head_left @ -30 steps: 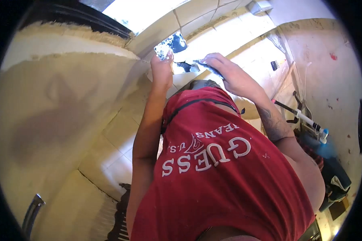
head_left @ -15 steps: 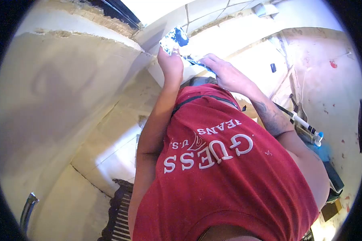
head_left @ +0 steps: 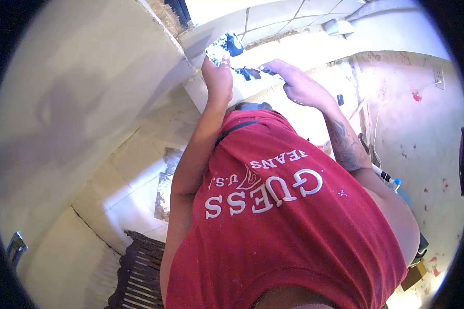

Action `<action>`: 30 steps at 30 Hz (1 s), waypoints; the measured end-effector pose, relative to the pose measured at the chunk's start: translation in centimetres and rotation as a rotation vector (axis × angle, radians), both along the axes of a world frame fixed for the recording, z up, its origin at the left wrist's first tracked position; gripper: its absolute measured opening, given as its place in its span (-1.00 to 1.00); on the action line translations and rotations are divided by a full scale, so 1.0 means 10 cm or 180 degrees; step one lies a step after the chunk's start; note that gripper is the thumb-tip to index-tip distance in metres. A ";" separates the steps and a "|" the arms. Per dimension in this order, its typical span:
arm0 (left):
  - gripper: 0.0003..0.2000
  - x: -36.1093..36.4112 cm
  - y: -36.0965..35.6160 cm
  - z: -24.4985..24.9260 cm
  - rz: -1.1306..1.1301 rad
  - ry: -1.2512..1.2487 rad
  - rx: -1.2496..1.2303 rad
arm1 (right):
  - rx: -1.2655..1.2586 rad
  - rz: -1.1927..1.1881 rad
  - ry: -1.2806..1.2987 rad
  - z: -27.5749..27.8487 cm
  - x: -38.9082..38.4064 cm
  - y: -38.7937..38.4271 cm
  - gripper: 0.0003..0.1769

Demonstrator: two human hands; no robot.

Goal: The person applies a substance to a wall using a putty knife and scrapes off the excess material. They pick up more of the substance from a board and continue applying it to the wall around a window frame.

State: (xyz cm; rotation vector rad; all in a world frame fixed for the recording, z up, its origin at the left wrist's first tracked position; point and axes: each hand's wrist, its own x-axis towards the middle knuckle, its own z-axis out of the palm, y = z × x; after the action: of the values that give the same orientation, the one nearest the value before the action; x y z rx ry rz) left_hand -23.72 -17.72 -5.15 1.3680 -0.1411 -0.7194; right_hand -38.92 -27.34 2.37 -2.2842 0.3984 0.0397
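My left hand (head_left: 218, 80) is closed around a dark blue object smeared with white paste (head_left: 226, 48); glare hides its exact kind. Just right of it, my right hand (head_left: 304, 87) grips what looks like a putty knife (head_left: 250, 73), its dark flat end pointing toward the left hand. White residue shows on the right fingers. Both hands are held out in front of my body, above a brightly lit white ledge (head_left: 201, 92).
A plastered wall (head_left: 87, 67) rises on the left, with white tiles (head_left: 273, 18) ahead. Below left are floor tiles (head_left: 134, 206) and a dark slatted rack (head_left: 139, 273). A wall socket (head_left: 438, 78) with a cable is at right. A pipe with a blue-and-white end (head_left: 395, 184) stands beside my right arm.
My right hand has shifted up and slightly right, exposing more of the putty knife. The left hand keeps its hold on the pasted object. The camera view has turned a little.
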 end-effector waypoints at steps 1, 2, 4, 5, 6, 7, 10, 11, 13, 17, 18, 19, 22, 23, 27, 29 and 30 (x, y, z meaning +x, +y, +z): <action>-0.79 0.00 0.00 -0.03 0.0008 -0.0093 -0.0001 | -0.0013 -0.0020 0.0056 0.00 -0.01 0.01 -0.30; -0.78 0.00 0.02 -0.04 -0.0008 -0.0051 0.0004 | 0.0451 -0.0143 0.0110 0.03 -0.02 -0.01 -0.31; -0.75 0.01 0.04 0.03 -0.0062 0.0016 -0.0063 | 0.1305 -0.0402 0.0192 0.19 -0.07 -0.11 -0.33; -0.75 0.05 0.08 -0.02 -0.0199 0.0074 -0.0186 | 0.1906 -0.0705 0.0083 0.39 -0.12 -0.17 -0.39; -0.74 0.09 0.12 -0.02 -0.0251 0.0356 -0.0334 | 0.2341 -0.0914 -0.0174 0.48 -0.16 -0.22 -0.38; -0.75 0.12 0.16 -0.08 -0.0202 0.0412 -0.0287 | 0.2777 -0.1093 -0.0463 0.56 -0.18 -0.28 -0.38; -0.82 0.18 0.34 0.21 -0.0501 -0.0242 0.0290 | 0.3156 -0.1144 -0.1351 0.86 -0.07 -0.43 -0.34; -0.84 0.24 0.40 -0.01 -0.0616 -0.0323 0.0005 | 0.2918 -0.1281 -0.1493 1.02 -0.01 -0.45 -0.34; -0.84 0.14 0.58 0.65 -0.0711 -0.0710 0.1204 | 0.2595 -0.1186 -0.2296 1.33 0.18 -0.39 -0.35; -0.86 0.31 0.79 -0.25 -0.0399 -0.0579 -0.0197 | 0.1931 -0.0242 -0.4270 2.12 0.67 -0.25 -0.39; -0.86 0.24 0.79 0.00 -0.0142 -0.0111 -0.0649 | 0.1471 -0.0532 -0.4751 2.33 0.75 -0.16 -0.36; -0.85 0.24 0.89 0.09 -0.0211 -0.0831 -0.0329 | 0.0894 -0.0347 -0.4940 2.50 0.82 -0.17 -0.40; -0.82 0.23 1.04 0.14 0.0168 -0.0217 -0.0319 | -0.0897 0.0173 -0.5505 3.01 1.07 -0.12 -0.54; -0.80 0.23 1.13 0.14 0.0094 -0.0839 -0.0102 | -0.1182 0.0144 -0.5567 3.13 1.15 -0.08 -0.56; -0.76 0.26 1.62 -0.17 -0.0077 -0.3291 0.1115 | -0.1248 -0.0039 -0.5408 3.33 1.34 0.12 -0.64; -0.76 0.26 1.81 -0.19 -0.0160 -0.4325 0.1746 | -0.1174 -0.0068 -0.5358 3.36 1.47 0.18 -0.61; -0.77 0.22 1.89 -0.08 -0.0214 -0.4755 0.1996 | -0.1203 -0.0100 -0.5327 3.35 1.53 0.18 -0.61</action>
State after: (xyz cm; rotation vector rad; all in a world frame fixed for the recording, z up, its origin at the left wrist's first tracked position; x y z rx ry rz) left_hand -21.50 1.21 -5.96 2.2686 -1.2095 0.4030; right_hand -23.61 -25.58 35.90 -1.8359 -0.4873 -1.8945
